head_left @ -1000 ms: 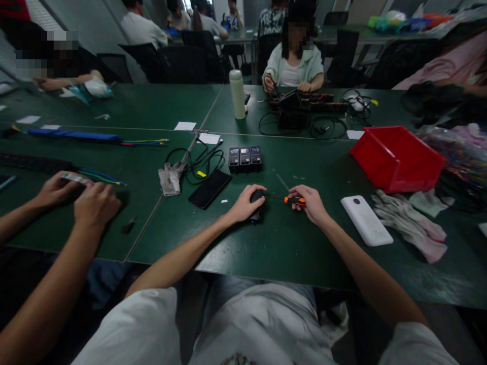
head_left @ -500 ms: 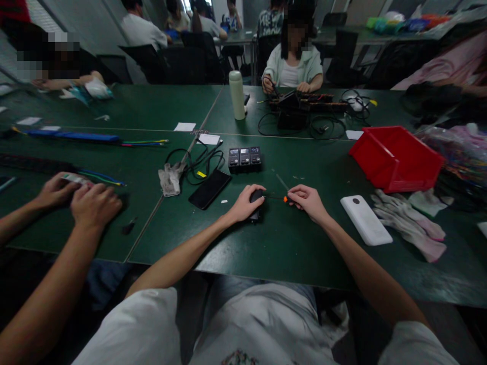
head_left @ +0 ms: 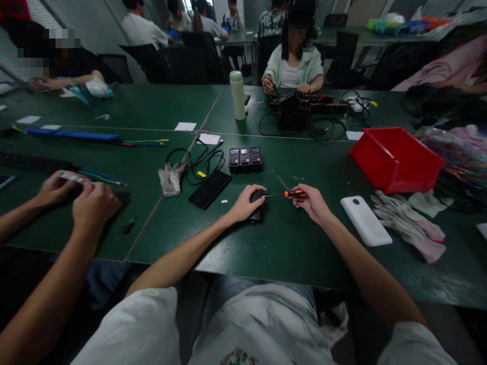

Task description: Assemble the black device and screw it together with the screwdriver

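My left hand (head_left: 246, 204) is closed around a small black box-shaped part (head_left: 256, 213) on the green table. Between the fingers and thumb of my right hand (head_left: 312, 204) is a screwdriver (head_left: 297, 194) with an orange and black handle. Its thin shaft points left, and the tip meets the side of the black part near my left thumb. Just beyond my hands stands a black block of three modules (head_left: 245, 159) with small labelled faces. A black phone (head_left: 210, 189) lies to the left of my left hand.
A white power bank (head_left: 366, 221), work gloves (head_left: 413, 223) and a red bin (head_left: 395, 159) lie to the right. At left are a grey glove (head_left: 171, 179), black cable (head_left: 205, 161) and a co-worker's hands (head_left: 91, 200). A pale green bottle (head_left: 237, 96) stands farther back.
My right hand has shifted slightly right and its fingers have loosened, so more of the screwdriver's orange handle shows. My left hand stays put on the black part.
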The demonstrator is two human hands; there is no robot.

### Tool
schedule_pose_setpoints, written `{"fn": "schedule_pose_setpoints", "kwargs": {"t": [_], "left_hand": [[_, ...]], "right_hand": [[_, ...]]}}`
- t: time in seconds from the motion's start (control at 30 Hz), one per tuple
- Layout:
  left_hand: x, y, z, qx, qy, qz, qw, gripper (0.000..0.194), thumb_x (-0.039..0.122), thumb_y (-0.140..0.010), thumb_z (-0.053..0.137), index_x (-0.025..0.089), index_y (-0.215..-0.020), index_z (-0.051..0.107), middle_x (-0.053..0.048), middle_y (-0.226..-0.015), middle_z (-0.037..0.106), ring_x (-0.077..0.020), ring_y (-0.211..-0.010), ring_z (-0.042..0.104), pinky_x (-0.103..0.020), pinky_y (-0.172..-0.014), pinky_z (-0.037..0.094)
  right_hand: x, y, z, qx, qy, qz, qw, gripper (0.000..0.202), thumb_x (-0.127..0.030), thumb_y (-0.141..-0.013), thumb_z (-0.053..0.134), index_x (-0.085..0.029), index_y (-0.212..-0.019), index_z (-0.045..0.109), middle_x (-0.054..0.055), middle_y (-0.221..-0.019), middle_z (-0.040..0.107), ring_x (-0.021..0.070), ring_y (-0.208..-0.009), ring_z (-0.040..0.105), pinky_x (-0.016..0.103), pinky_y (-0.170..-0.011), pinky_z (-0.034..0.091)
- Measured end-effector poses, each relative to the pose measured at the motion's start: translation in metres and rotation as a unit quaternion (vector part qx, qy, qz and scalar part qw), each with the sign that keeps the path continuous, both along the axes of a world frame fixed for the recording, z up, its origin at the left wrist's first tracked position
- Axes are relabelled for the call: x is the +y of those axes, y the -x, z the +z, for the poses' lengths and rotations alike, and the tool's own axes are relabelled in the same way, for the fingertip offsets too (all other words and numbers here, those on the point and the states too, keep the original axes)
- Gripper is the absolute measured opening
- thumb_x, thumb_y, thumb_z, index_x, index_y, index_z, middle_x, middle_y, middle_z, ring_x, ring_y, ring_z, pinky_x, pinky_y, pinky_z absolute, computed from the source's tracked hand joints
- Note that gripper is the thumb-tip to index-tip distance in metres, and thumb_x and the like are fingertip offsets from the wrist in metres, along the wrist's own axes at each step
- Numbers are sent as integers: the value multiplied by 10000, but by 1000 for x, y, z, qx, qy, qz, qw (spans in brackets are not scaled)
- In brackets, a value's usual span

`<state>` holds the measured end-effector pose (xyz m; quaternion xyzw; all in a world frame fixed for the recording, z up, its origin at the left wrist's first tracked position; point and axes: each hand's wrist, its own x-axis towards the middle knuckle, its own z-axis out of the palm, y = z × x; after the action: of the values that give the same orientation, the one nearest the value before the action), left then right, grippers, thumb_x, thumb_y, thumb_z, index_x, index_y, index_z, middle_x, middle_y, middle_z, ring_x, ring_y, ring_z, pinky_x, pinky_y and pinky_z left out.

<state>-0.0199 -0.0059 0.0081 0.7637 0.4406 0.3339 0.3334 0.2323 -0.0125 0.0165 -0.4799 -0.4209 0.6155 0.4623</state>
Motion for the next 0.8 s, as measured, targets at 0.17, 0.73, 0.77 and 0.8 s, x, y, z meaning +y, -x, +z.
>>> {"fn": "schedule_pose_setpoints", "kwargs": {"t": [0.17,0.73,0.77,0.8], "left_hand": [[-1,-1,1,5,5,5,1000,307,319,-869,526,221,-1154,582,-49,-1114,581,-213,-1063,532,-377,-1002,403],[-1,-1,2,-1,7,3,1000,287,319,-890,498,220,-1146,584,-45,-1114,580,-202,-1075,530,-363,-1011,400],[0,-1,1,-4,6,3,1000,281,315,-897,485,220,-1142,586,-44,-1112,580,-199,-1077,531,-359,-1013,397],[0,-1,1,-8,5,2,1000,278,310,-904,473,219,-1141,587,-43,-1108,580,-196,-1077,532,-355,-1014,394]], "right_hand": [[-1,-1,0,-35,-17,-3,999,352,-522,-818,598,-170,-803,594,19,-594,611,110,-474,517,219,-433,384],[-2,-3,4,-93,-64,-20,993,329,-439,-692,764,-181,-829,615,-13,-662,583,98,-562,528,215,-495,436],[-2,-3,5,-93,-64,-20,993,328,-431,-687,770,-182,-835,616,-8,-686,588,102,-582,537,219,-507,447],[-2,-3,6,-95,-64,-21,993,326,-422,-684,774,-183,-838,615,-5,-704,591,105,-597,542,221,-516,453]]}}
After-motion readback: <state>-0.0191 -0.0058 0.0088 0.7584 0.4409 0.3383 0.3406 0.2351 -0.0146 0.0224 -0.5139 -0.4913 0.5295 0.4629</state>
